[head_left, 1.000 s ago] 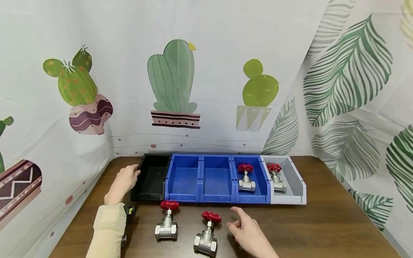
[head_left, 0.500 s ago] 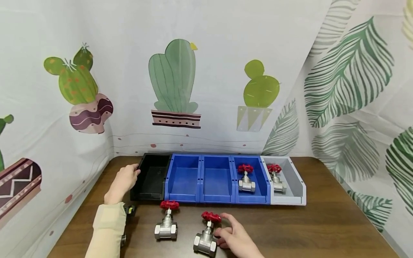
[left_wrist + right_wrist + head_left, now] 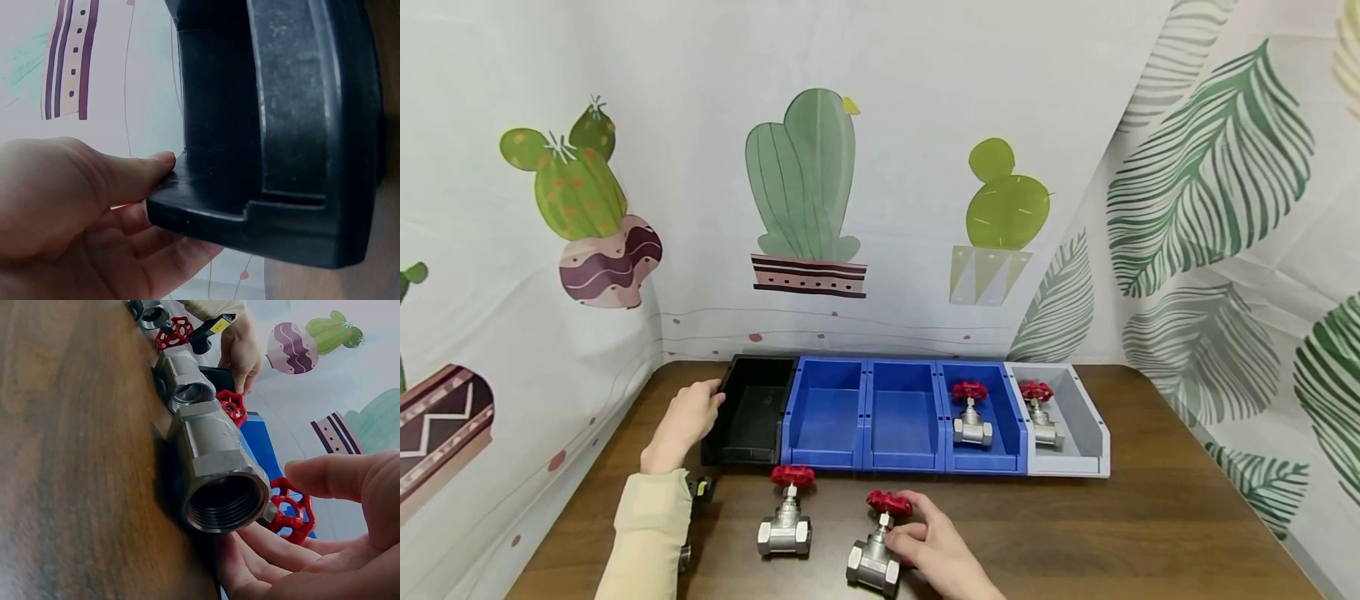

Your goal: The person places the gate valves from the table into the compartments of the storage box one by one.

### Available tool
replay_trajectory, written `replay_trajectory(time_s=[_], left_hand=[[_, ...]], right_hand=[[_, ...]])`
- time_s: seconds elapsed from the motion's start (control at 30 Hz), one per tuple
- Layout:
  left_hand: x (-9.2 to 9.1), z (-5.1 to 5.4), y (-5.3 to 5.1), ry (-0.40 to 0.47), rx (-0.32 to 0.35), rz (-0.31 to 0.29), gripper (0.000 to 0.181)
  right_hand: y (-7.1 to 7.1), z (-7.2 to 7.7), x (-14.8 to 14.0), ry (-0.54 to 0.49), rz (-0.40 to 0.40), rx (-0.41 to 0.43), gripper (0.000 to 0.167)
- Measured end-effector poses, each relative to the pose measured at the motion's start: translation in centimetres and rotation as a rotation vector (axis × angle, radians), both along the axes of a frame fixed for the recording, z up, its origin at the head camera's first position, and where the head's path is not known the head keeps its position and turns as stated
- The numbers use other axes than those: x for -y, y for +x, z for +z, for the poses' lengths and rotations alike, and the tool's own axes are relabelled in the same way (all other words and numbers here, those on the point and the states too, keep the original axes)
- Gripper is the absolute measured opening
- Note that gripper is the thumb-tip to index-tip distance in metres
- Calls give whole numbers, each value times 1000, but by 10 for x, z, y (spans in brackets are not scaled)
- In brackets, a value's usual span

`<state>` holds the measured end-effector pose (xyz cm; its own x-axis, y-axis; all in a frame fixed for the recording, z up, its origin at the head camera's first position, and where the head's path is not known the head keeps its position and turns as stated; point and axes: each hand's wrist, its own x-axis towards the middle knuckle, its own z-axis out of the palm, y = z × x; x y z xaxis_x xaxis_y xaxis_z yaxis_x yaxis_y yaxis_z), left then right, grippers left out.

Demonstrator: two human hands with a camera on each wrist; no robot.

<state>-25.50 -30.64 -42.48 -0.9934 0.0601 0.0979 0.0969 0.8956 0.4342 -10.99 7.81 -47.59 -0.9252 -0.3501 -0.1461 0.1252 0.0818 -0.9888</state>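
Note:
My left hand (image 3: 688, 417) grips the left wall of the black bin (image 3: 748, 417); in the left wrist view the thumb lies on the wall's inner side and the fingers outside it. My right hand (image 3: 940, 550) is at a steel gate valve (image 3: 874, 567) with a red handwheel, standing on the table. Its thumb and fingers lie on either side of the neck and handwheel (image 3: 294, 515); how firmly they press is hard to see. A second gate valve (image 3: 785, 533) stands just to the left, untouched.
Three blue bins (image 3: 823, 417) and a grey bin (image 3: 1086, 433) continue the row. One gate valve (image 3: 972, 425) sits in the rightmost blue bin, another gate valve (image 3: 1043, 425) in the grey one. Beside my left forearm is a black part with a yellow label (image 3: 219, 326), partly hidden.
My right hand has moved left to the nearer gate valve, its thumb and fingers coming round the neck and handwheel. The left hand stays on the black bin.

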Motion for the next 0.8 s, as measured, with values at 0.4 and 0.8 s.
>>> replay_trajectory(time_s=[0.4,0.8], left_hand=[[-1,-1,0,5,15,7,41],[0,-1,-1,2,20,12,41]], right_hand=[[-3,-4,4,-25,-7,19,65],[-4,-5,9,5,-78,-6,57]])
